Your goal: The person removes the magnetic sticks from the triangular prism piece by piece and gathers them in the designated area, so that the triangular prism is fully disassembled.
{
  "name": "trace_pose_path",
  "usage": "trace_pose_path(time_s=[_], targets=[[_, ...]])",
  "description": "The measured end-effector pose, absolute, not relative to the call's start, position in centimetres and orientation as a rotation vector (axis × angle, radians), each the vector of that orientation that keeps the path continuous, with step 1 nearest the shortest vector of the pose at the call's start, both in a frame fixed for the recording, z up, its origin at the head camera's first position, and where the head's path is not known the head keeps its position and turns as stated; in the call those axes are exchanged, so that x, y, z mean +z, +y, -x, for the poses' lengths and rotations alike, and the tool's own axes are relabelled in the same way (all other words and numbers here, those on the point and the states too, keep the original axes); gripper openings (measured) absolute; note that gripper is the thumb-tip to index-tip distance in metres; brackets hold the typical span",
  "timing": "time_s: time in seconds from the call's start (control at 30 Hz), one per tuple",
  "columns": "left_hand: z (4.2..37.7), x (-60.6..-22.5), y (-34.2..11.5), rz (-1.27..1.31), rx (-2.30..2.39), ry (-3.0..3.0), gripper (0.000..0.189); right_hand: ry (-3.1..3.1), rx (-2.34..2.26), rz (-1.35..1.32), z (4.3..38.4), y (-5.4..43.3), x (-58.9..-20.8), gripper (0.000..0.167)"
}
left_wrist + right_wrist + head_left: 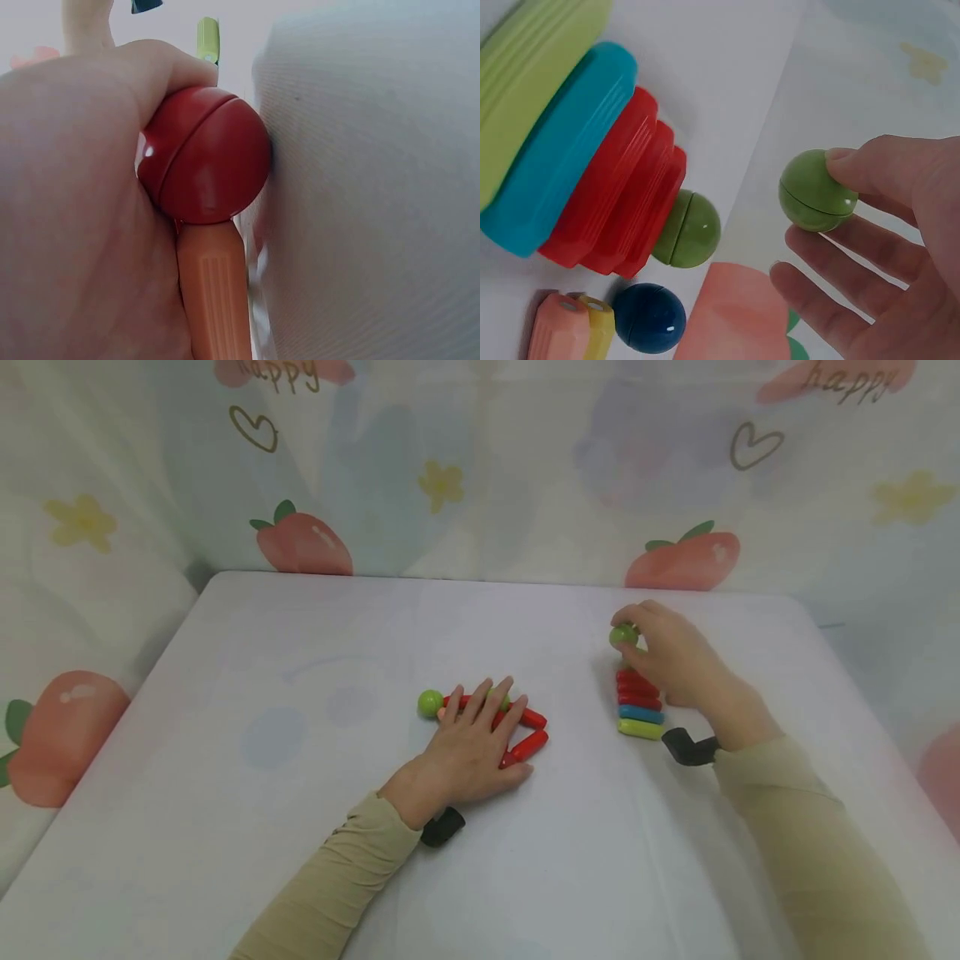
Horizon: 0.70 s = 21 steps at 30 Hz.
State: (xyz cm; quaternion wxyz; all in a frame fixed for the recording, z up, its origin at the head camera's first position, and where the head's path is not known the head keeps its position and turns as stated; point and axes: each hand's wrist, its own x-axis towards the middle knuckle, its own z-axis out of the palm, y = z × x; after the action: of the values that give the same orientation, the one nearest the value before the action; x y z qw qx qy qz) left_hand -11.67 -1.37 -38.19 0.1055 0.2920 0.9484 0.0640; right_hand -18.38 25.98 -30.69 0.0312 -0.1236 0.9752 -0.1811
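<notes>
Pale fabric (517, 468) printed with strawberries, yellow flowers, outlined hearts and the word "happy" hung behind a white table (225, 735). From the head view, the left hand (476, 743) lay over a cluster of red sticks (529, 745), its fingers straight and spread rather than clenched; a lime ball (431, 703) showed just beyond the fingertips, at the cluster's left end. Well apart on the right, the right hand (675, 647) pinched a green ball (622, 636) at the far end of a row made of three red bars (638, 690), a blue bar (641, 715) and a yellow-green bar (640, 728).

Close up, the left wrist view showed a red ball (214, 157) against the hand's inner side, with an orange stick (214, 292) meeting it.

On the right wrist view, thumb and fingers grasped the green ball, apart from the row. Another green ball (690, 229) touched the shortest red bar; near it lay a dark blue ball (650, 318), a pink stick (559, 330) and a yellow stick (600, 326).
</notes>
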Motion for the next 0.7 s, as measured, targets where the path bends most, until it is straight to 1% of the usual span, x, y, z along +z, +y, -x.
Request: trace_pose_path(time_s=[0.17, 0.4, 0.7], targets=[[11.7, -38.4, -1.3, -0.855, 0.18, 2.794, 0.084, 2.978, -0.564, 0.368, 19.8, 26.4, -31.0, 0.034], [11.7, -38.4, -1.3, -0.865, 0.169, 2.797, 0.084, 2.92, -0.555, 0.265, 21.2, 26.6, -31.9, 0.042], [11.8, -38.3, -1.3, -0.844, 0.173, 2.787, 0.086, 2.869, -0.502, 0.302, 22.7, 26.5, -32.6, 0.041]])
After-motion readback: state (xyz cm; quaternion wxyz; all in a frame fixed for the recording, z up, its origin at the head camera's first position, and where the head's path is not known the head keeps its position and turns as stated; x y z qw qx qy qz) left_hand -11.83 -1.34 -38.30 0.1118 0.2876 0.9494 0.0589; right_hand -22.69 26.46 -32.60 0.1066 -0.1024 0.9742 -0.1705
